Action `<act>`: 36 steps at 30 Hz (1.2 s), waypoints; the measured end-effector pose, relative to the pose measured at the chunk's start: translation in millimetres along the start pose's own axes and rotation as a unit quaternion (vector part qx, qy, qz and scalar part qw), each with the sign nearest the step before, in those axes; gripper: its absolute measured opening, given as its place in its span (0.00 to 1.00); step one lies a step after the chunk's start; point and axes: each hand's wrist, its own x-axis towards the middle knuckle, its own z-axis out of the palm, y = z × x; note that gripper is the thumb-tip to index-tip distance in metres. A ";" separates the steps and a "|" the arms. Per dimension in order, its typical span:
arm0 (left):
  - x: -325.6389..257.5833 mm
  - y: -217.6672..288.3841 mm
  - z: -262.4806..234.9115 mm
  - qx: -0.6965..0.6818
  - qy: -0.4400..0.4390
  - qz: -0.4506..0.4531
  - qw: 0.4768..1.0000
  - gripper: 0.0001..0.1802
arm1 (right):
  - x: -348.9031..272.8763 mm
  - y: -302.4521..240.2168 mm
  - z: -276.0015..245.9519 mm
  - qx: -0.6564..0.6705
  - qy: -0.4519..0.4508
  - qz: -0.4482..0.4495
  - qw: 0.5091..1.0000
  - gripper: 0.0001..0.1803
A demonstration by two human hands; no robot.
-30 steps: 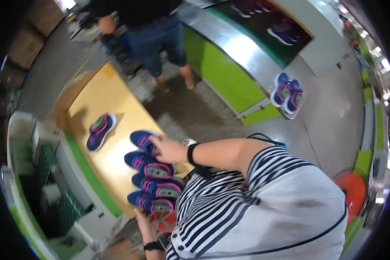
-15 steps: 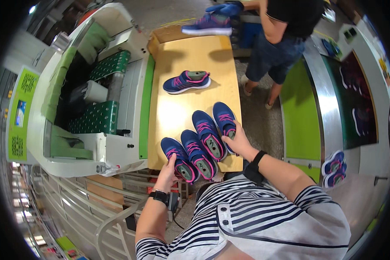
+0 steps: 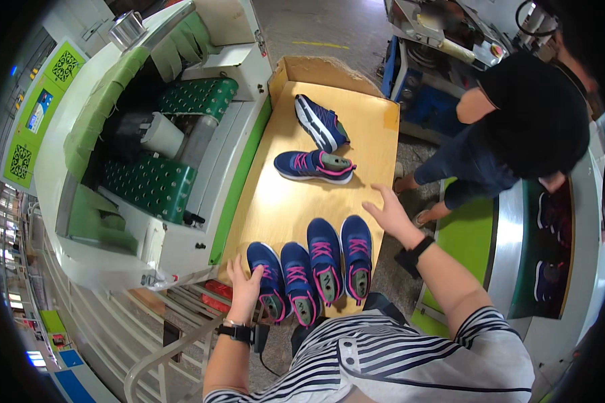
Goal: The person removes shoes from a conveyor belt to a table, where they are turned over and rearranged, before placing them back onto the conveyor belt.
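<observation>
Several navy sneakers with pink laces stand side by side at the near end of a tan wooden table point(image 3: 275, 201). My left hand point(image 3: 244, 289) rests against the leftmost sneaker point(image 3: 267, 269) of that row, fingers on its side. My right hand point(image 3: 388, 213) hovers open above the table's right edge, just past the rightmost sneaker point(image 3: 357, 252), holding nothing. Farther along the table lies a sneaker on its side point(image 3: 312, 166), and beyond it another one point(image 3: 320, 121).
A white and green machine point(image 3: 148, 134) with studded green rollers runs along the table's left side. A person in a black top point(image 3: 517, 127) stands bent over at the right by a steel-edged conveyor point(image 3: 511, 235). A metal railing point(image 3: 168, 349) is below left.
My right hand has lifted off the row of sneakers and moved right and outward. A second sneaker now lies at the table's far end. The view has shifted.
</observation>
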 end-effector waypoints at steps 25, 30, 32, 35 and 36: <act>70.9 133.6 137.1 -0.303 -0.104 -0.109 0.941 0.61 | 219.0 42.0 11.7 -0.036 -0.163 -0.126 0.978 0.52; 154.4 216.0 241.2 -0.235 0.074 -0.229 0.942 0.71 | 201.6 41.9 21.5 0.052 -0.190 -0.053 0.979 0.46; 156.7 214.9 244.9 -0.261 0.129 -0.199 0.936 0.67 | 176.2 28.5 13.8 -0.010 -0.166 -0.016 0.986 0.44; 155.7 194.5 212.0 -0.323 0.096 -0.069 0.939 0.39 | 148.0 38.6 12.6 0.106 -0.128 0.056 0.984 0.40; 162.2 170.3 190.2 -0.368 0.060 -0.038 0.927 0.29 | 132.2 19.0 16.6 0.291 -0.161 0.136 0.933 0.37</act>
